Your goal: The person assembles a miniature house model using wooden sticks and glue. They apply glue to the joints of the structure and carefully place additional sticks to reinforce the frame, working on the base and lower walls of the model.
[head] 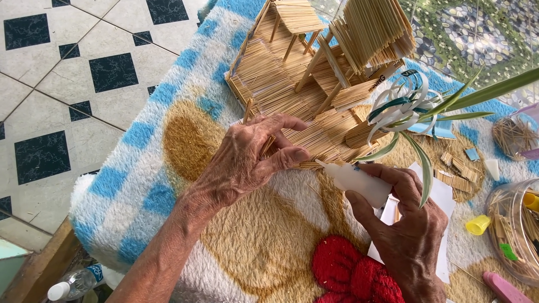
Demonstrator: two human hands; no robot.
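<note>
Left hand point(247, 163) pinches front edge of pale toothpick-built stilt-house model point(297, 95) on fluffy blue-tan towel point(140, 185). Right hand point(407, 224) wraps white glue bottle point(353, 180), nozzle pointing up-left, touching edge just right of left fingertips.

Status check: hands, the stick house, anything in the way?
Left hand pinching the stick house at its front edge. Right hand holds glue bottle, nozzle at that edge. Plant leaves droop over the right side.
</note>
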